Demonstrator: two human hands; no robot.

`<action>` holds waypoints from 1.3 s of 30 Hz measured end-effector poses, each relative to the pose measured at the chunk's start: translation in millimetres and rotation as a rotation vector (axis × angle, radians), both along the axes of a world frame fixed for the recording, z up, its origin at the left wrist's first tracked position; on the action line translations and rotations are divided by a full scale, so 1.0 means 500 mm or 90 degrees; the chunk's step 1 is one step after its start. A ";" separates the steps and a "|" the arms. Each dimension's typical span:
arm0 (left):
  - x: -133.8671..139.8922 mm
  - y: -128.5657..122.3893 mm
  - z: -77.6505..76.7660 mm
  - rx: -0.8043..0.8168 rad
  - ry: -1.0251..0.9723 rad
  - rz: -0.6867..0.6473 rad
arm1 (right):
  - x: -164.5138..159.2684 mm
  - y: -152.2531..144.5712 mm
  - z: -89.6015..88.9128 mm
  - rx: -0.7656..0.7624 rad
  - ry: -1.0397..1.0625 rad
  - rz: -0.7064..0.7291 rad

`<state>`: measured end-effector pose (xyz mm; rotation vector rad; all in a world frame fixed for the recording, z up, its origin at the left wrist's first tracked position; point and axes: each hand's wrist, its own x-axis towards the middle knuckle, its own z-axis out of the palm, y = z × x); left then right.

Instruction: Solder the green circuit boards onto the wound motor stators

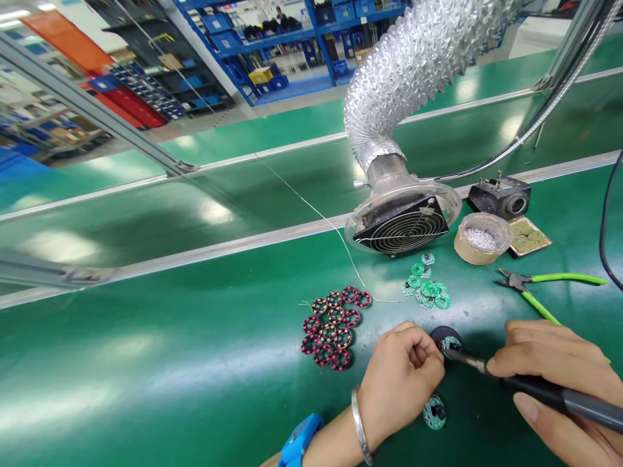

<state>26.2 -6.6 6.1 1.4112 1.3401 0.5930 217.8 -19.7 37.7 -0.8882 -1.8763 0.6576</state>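
My right hand [559,363] is wrapped round the handle of a soldering iron [577,401]. The iron's tip rests at a small round green circuit board [453,342], which sits on a black disc [440,333]. Beside the board's left edge, my left hand [402,370] is closed in a pinch; its fingers hide whatever they hold. Just below lies another round board [434,413] with a black part on it. Several red and copper coil rings [335,315] are grouped left of my left hand. Solder wire [348,250] trails down to the table near them.
Loose green boards [431,290] lie beneath a fume extractor fan [406,227] on a silver duct [389,84]. At the right are green-handled cutters [523,280], a tub of solder bits [481,240], a sponge tray [528,235] and a black iron stand [501,194].
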 end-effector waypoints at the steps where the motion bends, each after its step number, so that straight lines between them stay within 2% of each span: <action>1: 0.000 0.000 -0.001 0.001 0.001 0.000 | 0.000 0.000 -0.001 -0.003 -0.002 -0.001; 6: -0.002 -0.001 -0.003 0.004 0.005 -0.003 | 0.002 -0.003 -0.002 -0.002 -0.012 0.008; 11: -0.001 -0.003 -0.001 0.010 0.004 -0.004 | 0.000 -0.011 0.002 0.006 -0.015 -0.075; 13: 0.000 -0.002 -0.001 0.012 0.007 -0.004 | -0.001 -0.014 0.003 0.011 -0.025 -0.082; 17: 0.001 -0.001 -0.001 0.008 0.006 -0.003 | 0.007 -0.015 0.006 -0.005 -0.026 -0.071; 21: 0.000 0.000 -0.002 0.005 -0.001 -0.002 | 0.029 -0.003 0.006 0.005 -0.067 -0.001; 23: 0.000 0.000 -0.003 0.006 -0.006 -0.001 | 0.037 0.008 -0.002 0.032 -0.107 0.028; 26: -0.001 -0.002 -0.005 0.009 -0.017 0.001 | 0.031 0.024 -0.023 0.065 -0.132 0.022; 32: -0.003 -0.007 -0.012 0.025 -0.056 0.001 | -0.006 0.033 -0.057 0.041 -0.248 0.065; 39: -0.006 -0.007 -0.016 0.075 -0.099 0.003 | 0.001 0.029 -0.062 0.032 -0.178 0.056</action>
